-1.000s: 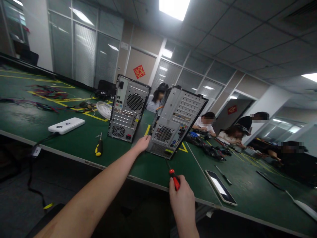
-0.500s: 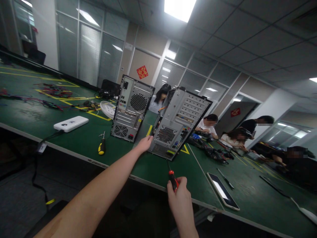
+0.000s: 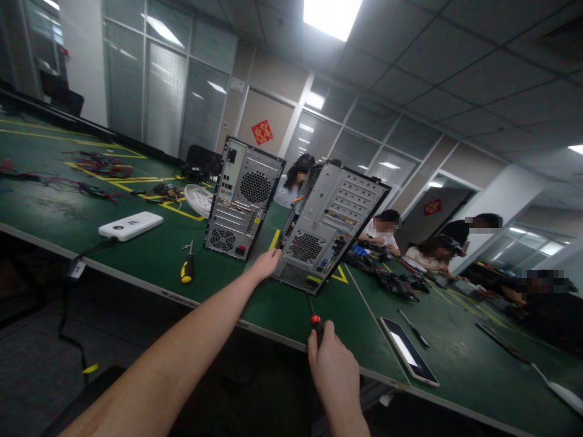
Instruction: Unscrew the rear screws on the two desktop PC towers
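The grey computer tower [image 3: 331,226], its back vented and slotted, stood on the green table [image 3: 223,280], the left hand [image 3: 267,264] at its edge (whether gripping, I couldn't tell); the right hand [image 3: 334,361] clasped a red-collared screwdriver [image 3: 316,320]. Glass partitions [image 3: 141,97] stood beyond.

An office room doing duty as an electronics workshop: glass partitions [image 3: 124,73], pale blinds [image 3: 166,88], a panelled ceiling [image 3: 437,70] and a bright ceiling light [image 3: 332,17] speak of the office, while the long green bench [image 3: 148,258], marked with yellow tape [image 3: 182,212] and bearing computer cases [image 3: 304,244], screwdrivers [image 3: 316,320] and tangled cables [image 3: 397,284], speaks of the workshop, with several people [image 3: 381,237] busy around it
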A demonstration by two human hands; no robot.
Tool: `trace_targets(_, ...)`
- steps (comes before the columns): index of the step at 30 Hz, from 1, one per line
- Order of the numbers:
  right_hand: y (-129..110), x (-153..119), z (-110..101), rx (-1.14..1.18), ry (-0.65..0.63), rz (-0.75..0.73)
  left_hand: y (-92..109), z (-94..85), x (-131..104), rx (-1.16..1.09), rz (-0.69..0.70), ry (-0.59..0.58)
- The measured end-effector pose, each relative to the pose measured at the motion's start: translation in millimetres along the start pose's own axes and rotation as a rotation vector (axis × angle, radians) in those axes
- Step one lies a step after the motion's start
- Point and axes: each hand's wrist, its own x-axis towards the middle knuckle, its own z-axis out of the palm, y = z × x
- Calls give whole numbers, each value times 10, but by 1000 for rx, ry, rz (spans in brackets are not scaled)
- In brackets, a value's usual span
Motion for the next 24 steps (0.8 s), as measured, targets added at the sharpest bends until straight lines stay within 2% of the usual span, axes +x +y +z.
trace_targets(6, -50, 13, -63, 93, -57, 74, 9, -16, -12, -9, 6, -8)
trace_targets(10, -1, 30, -70, 180, -66, 154, 23, -28, -27, -13, 7, -6)
trace_targets(24, 155, 119, 21, 729, -15, 356, 103, -56, -59, 38, -1, -14)
